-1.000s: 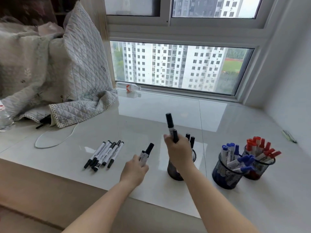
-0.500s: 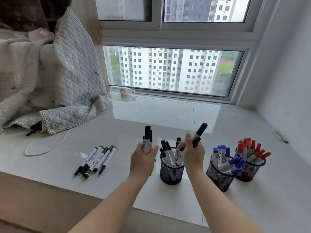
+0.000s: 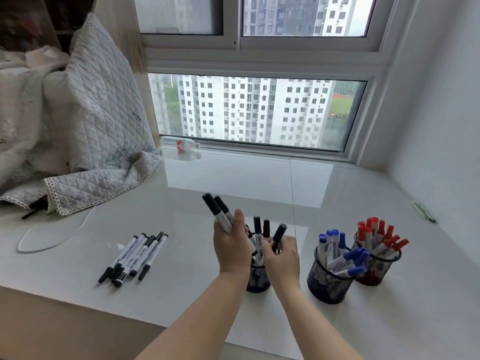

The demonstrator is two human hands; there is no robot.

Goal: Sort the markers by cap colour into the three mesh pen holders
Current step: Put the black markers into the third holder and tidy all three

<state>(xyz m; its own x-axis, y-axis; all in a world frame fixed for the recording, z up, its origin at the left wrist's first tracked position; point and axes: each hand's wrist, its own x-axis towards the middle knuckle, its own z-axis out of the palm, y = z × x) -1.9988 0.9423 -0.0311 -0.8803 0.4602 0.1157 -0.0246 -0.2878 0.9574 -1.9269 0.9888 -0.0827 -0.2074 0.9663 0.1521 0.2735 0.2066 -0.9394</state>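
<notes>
The left hand (image 3: 232, 246) holds two black-capped markers (image 3: 218, 211), its fingers curled round their barrels, caps tilted up and to the left, just above the left holder (image 3: 257, 280). The right hand (image 3: 281, 258) is at that holder's rim, its fingers pinching one black-capped marker (image 3: 278, 233) that appears to stand partly inside; the hand hides the lower barrel. More black-capped markers stand in the same holder. The middle holder (image 3: 326, 281) contains blue-capped markers (image 3: 335, 246); the right holder (image 3: 376, 271), touching or just beside it, contains red-capped markers (image 3: 376, 233). A loose group of black-capped markers (image 3: 135, 255) lies on the white surface (image 3: 181, 281) to the left. Far left lie a quilted blanket (image 3: 85, 126) and a white cable (image 3: 52, 237).
</notes>
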